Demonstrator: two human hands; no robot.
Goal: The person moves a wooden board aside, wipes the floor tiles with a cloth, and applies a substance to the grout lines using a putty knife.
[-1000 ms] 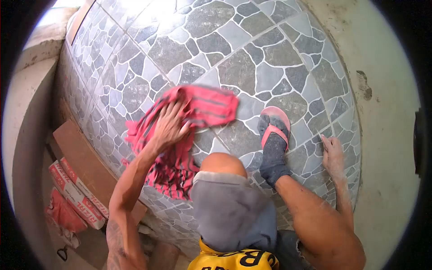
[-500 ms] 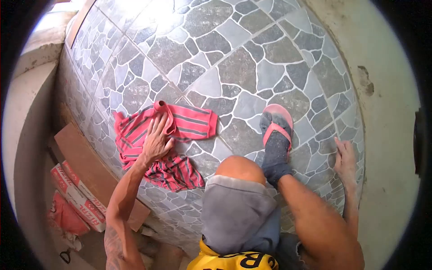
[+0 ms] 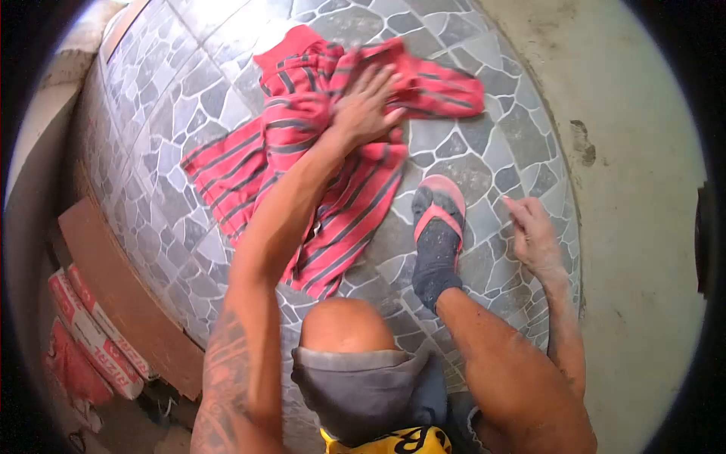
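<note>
Spread over the stone-patterned tile floor (image 3: 461, 166) is a red cloth with dark stripes (image 3: 348, 204), which looks like a shirt. My left hand (image 3: 364, 110) lies on its upper part, palm down with the fingers spread. At the right, my right hand (image 3: 535, 231) is held low over the tiles near the floor's edge, away from the cloth. Its index finger points out, the other fingers are curled, and I see nothing in it. My foot, in a dark sock and a pink flip-flop (image 3: 439, 204), stands between the cloth and my right hand.
At the lower left are a brown board (image 3: 125, 295) and red-and-white printed packages (image 3: 94, 333), with a red cloth or bag (image 3: 76, 371) beside them. A pale wall or ledge (image 3: 635, 227) runs along the right side. My bent knee (image 3: 348, 325) is at the bottom centre.
My left hand has moved up and to the right with the striped cloth, which is now spread wider. The view has shifted a little; my right hand appears further left and higher.
</note>
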